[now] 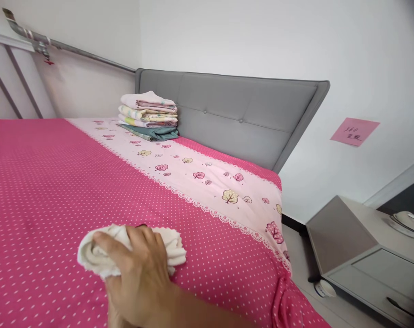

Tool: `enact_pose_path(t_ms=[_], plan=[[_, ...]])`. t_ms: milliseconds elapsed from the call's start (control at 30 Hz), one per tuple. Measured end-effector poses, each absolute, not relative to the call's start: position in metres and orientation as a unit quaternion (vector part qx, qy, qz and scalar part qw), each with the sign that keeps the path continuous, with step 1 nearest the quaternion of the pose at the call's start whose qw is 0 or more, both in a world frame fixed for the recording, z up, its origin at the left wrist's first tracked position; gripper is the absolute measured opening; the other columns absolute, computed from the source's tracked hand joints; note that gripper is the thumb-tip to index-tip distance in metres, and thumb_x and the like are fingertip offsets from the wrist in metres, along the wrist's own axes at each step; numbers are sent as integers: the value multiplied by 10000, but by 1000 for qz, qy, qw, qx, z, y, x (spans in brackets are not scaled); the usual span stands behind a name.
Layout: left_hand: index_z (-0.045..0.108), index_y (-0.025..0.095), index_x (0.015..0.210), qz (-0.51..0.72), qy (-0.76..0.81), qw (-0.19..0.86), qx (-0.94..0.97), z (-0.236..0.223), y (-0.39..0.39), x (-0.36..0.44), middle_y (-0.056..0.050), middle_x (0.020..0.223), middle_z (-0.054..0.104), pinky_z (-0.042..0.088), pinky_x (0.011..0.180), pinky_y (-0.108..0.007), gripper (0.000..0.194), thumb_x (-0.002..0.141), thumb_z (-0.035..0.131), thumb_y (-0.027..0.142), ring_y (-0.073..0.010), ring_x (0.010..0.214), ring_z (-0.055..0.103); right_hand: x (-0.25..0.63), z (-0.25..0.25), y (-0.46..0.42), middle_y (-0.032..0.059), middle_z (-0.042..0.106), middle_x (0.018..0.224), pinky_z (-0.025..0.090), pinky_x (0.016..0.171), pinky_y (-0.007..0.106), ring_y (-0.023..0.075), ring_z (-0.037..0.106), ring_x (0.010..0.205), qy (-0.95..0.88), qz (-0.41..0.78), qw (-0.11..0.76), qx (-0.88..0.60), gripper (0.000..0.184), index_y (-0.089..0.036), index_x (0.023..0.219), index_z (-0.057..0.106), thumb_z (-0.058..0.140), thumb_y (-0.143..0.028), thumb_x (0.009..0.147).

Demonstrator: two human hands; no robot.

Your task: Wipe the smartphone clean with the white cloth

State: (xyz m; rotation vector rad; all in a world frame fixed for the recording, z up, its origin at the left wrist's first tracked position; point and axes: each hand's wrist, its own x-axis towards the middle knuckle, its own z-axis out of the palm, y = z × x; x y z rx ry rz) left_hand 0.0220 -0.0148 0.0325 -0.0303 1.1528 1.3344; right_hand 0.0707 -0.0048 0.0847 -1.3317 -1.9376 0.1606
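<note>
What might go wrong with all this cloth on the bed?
The white cloth might slip loose, since its wavy end sticks out past the right hand. Rubbing could wrinkle the pink bedspread more; it's already bunched near its right edge. A hard bump might topple the folded stack.

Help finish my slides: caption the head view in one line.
Right hand gripping a white cloth on a pink dotted bed cover, folded fabrics stacked by the grey headboard.

The right hand [142, 266] curls, back upward.
</note>
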Motion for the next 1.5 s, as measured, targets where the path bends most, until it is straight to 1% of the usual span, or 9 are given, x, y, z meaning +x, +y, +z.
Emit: enact_pose_path(t_ms=[167, 300, 467, 567, 667, 733, 967, 1333, 1500], plan=[[618, 252, 1163, 618, 466, 631, 56, 42, -13, 32, -21, 940, 723, 537, 734, -229, 482, 894, 331, 531, -202, 1064, 596, 75, 91, 32, 8, 568, 1015, 431, 817, 365, 214, 497, 938, -734, 45, 390, -554, 536, -380, 1362, 369, 549, -309, 862], [572, 253, 1237, 593, 460, 660, 39, 43, -12, 30, -50, 948, 726, 533, 822, -364, 505, 884, 342, 531, -262, 1050, 609, 88, 70, 43, 30, 576, 1021, 443, 811, 373, 222, 506, 932, -721, 52, 379, -578, 491, -364, 1365, 375, 493, -329, 890], [523, 196, 1287, 554, 476, 681, 45, 35, -11, 21, -95, 899, 727, 528, 807, -456, 510, 870, 417, 470, -294, 906, 665, 102, 32, 26, 43, 575, 1009, 456, 796, 371, 226, 531, 899, -719, 58, 348, -599, 546, -350, 1377, 365, 525, -267, 861], [504, 185, 1297, 543, 510, 665, 54, 32, -10, 17, -83, 827, 727, 547, 737, -448, 505, 845, 484, 411, -265, 734, 686, 105, 22, 16, 37, 577, 985, 459, 784, 368, 227, 539, 884, -732, 49, 330, -594, 579, -367, 1365, 377, 566, -256, 830], [571, 165, 1217, 537, 527, 657, 56, 32, -9, 17, -57, 699, 708, 558, 651, -431, 452, 837, 491, 396, -210, 510, 636, 108, 22, 13, 42, 583, 972, 464, 774, 366, 228, 546, 872, -735, 47, 329, -591, 549, -351, 1358, 395, 559, -287, 839], [608, 163, 1158, 537, 521, 662, 56, 33, -9, 17, -48, 670, 698, 558, 633, -423, 414, 840, 483, 395, -185, 448, 601, 110, 24, 14, 45, 588, 972, 464, 770, 366, 228, 548, 868, -734, 51, 332, -590, 521, -343, 1352, 407, 545, -305, 851], [615, 170, 1144, 537, 514, 667, 51, 31, -8, 18, -66, 727, 707, 555, 640, -419, 409, 837, 490, 408, -206, 533, 640, 114, 21, 16, 45, 599, 989, 454, 791, 368, 225, 549, 877, -735, 73, 343, -580, 488, -331, 1344, 420, 526, -337, 867], [534, 169, 1259, 538, 522, 660, 48, 32, -9, 18, -78, 802, 712, 543, 700, -431, 486, 842, 483, 414, -234, 643, 668, 116, 19, 17, 30, 604, 974, 452, 788, 350, 213, 554, 878, -739, 74, 341, -576, 479, -341, 1344, 410, 512, -357, 876], [538, 164, 1257, 538, 516, 665, 43, 27, -7, 18, -100, 881, 717, 550, 676, -438, 496, 844, 474, 432, -232, 625, 669, 117, 18, 18, 38, 610, 981, 452, 785, 350, 221, 559, 874, -741, 79, 352, -566, 478, -332, 1336, 429, 527, -362, 868]])
